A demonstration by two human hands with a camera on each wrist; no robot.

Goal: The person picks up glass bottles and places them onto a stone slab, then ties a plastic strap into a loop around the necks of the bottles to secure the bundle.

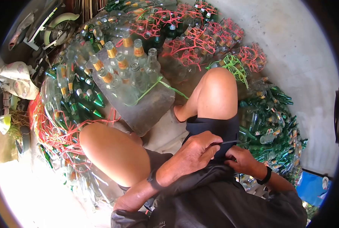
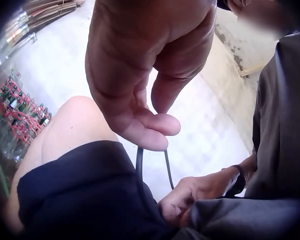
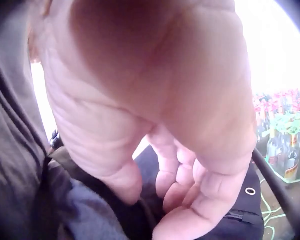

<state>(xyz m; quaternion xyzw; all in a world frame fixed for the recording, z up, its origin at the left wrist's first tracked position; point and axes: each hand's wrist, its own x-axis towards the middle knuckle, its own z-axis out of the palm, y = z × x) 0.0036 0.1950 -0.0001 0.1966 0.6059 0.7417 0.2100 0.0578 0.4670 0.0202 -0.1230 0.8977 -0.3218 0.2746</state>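
Note:
My left hand (image 1: 192,154) pinches a thin black cord (image 1: 228,142) between thumb and fingers, above my lap. Below those fingertips, in the left wrist view, two dark strands of the cord (image 2: 140,172) run down toward my right hand (image 2: 197,192). Low over the dark shorts (image 3: 235,220) in the right wrist view, my right hand's fingers bend loosely, with a gap between them and the thumb; nothing shows inside them. In front of my knees, clear glass bottles (image 1: 135,72) stand grouped on a grey slab (image 1: 150,112), with a green plastic strip (image 1: 150,89) around them.
Bundles of bottles tied with red strips (image 1: 190,45) stand at the back. Piles of green bottles lie at right (image 1: 268,129) and left (image 1: 89,100). A tangle of red strips (image 1: 53,131) hangs by my left knee. A white wall (image 1: 306,57) bounds the right side.

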